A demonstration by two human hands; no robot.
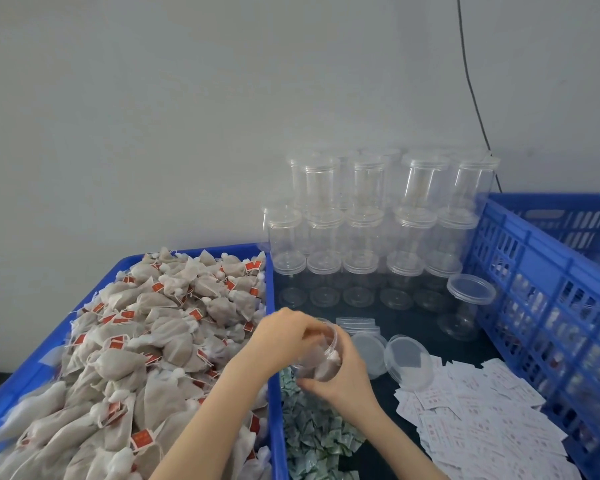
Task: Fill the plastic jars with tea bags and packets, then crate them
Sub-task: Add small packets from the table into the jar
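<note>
While the left hand pokes its curled fingertips into the mouth of the open jar, apparently pushing a tea bag in, the right hand wraps round the jar from below and holds it tilted over the green-white packets. Whether the left fingers are pinching a bag or have let go, can't tell; they are hidden in the rim. Brown bags already show through the jar wall. To do this well: keep the jar steady and tilted toward the feeding hand, tuck strings and red tags inside so the lid seats later. Loose lids lie just beside, white packets to the right. Tea bags heap in the left blue bin; empty jars stack against the wall; blue crate waits right.
</note>
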